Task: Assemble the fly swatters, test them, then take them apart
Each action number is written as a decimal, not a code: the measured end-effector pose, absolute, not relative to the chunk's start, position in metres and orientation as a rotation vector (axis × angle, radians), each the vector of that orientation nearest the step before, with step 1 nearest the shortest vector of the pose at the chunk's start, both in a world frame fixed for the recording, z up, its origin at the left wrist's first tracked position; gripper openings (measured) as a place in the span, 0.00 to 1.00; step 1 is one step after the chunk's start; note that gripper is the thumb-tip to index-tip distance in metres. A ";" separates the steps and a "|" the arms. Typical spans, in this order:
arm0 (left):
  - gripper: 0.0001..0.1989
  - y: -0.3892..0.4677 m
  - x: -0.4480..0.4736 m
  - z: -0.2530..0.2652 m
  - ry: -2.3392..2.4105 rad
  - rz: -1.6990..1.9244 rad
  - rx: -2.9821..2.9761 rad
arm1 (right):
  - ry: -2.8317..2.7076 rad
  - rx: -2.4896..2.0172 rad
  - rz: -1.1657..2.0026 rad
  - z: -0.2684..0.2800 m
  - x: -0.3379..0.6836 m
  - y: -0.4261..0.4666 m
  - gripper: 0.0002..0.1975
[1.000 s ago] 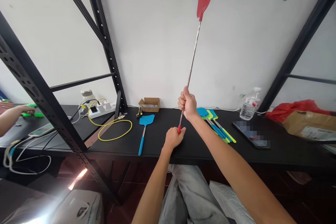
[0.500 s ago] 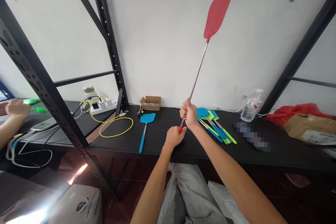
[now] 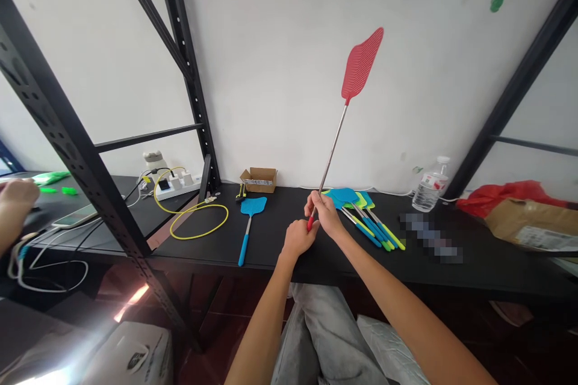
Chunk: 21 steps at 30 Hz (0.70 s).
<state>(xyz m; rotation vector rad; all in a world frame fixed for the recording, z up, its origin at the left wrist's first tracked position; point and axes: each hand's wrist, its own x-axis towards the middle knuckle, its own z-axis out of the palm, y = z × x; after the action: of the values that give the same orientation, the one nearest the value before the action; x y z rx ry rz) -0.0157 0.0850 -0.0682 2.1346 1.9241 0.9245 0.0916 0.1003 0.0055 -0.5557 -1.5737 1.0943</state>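
Note:
A red fly swatter (image 3: 362,64) with a thin metal rod rises at a tilt, its head up and to the right against the wall. My left hand (image 3: 299,237) is closed round its red handle, most of which the fingers hide. Just above it, my right hand (image 3: 323,212) has its fingers closed on the lower rod. Behind and right of my right hand lies a pile of several blue and green fly swatters (image 3: 372,222), partly covered by that hand. A single blue fly swatter (image 3: 247,231) lies on the black table (image 3: 203,255) to the left.
A small open cardboard box (image 3: 261,180) and a coiled yellow cable (image 3: 198,237) are at the left. A water bottle (image 3: 430,185) and a brown package (image 3: 528,222) stand right. Black shelf posts (image 3: 81,144) flank the table. Another person's hand (image 3: 18,201) is at far left.
The red fly swatter's head has come down and slightly left, and its rod shows shorter. My right hand has moved down the rod, closer to my left hand.

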 end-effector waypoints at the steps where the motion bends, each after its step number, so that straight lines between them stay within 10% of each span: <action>1: 0.26 0.085 -0.015 -0.068 1.930 0.924 2.138 | -1.584 -0.556 1.092 0.009 0.094 0.102 0.24; 14: 0.30 0.082 -0.015 -0.065 1.867 0.960 2.141 | -1.180 -0.398 0.958 0.208 0.142 0.128 0.20; 21: 0.30 0.082 -0.015 -0.064 1.865 0.934 2.117 | -1.161 -0.449 0.965 0.224 0.135 0.120 0.29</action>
<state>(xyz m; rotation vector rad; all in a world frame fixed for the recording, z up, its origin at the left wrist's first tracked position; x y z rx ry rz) -0.0148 0.0818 -0.0638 2.1174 1.8651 0.9342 0.1352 0.1204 0.2242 -0.4494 -1.1613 0.9648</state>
